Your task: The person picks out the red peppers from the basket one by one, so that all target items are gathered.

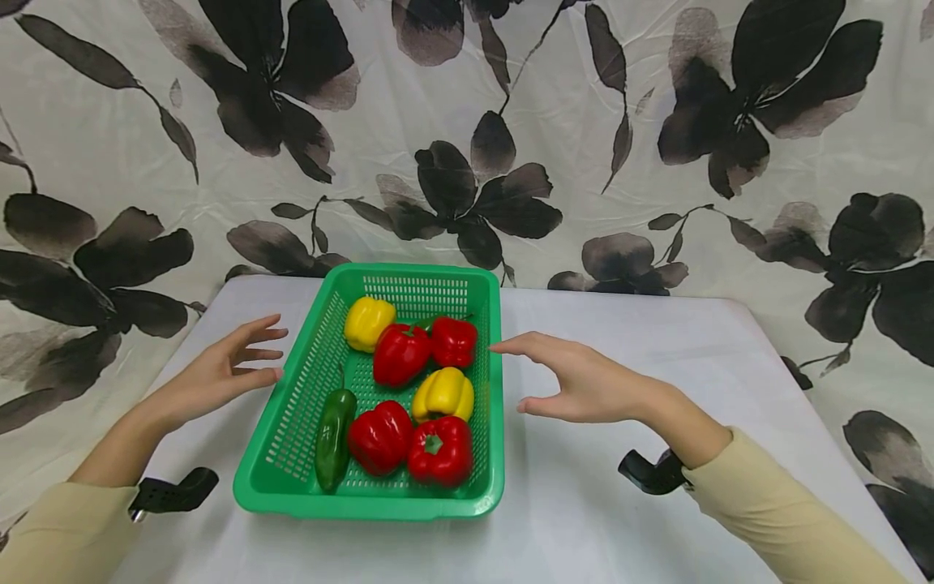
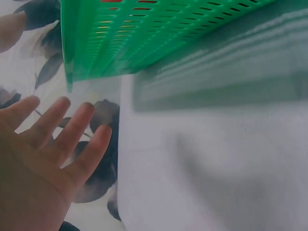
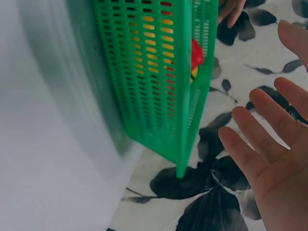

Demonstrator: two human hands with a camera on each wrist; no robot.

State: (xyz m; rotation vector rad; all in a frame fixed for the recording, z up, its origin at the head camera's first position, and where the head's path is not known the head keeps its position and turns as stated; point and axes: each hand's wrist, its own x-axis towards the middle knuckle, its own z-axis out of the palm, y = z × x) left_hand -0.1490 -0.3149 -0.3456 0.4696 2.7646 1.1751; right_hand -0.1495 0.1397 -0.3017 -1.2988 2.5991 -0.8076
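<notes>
A green plastic basket (image 1: 368, 507) with slotted walls stands on the white table. In it lie red bell peppers (image 1: 440, 451), two yellow bell peppers (image 1: 443, 395) and a dark green cucumber-like vegetable (image 1: 336, 438). My left hand (image 1: 219, 373) hovers just off the basket's left rim, fingers spread and holding nothing. On the other side, my right hand (image 1: 576, 377) is held near the right rim, thumb apart from the fingers, also holding nothing. The left wrist view shows the left palm (image 2: 38, 168) beside the basket wall; the right palm (image 3: 284, 159) appears likewise in the right wrist view.
The white table (image 1: 620, 503) extends to both sides of the basket. Behind it hangs a pale cloth (image 1: 569, 162) with dark flower prints. Black straps with devices (image 1: 175, 493) sit on both wrists, at the beige sleeves.
</notes>
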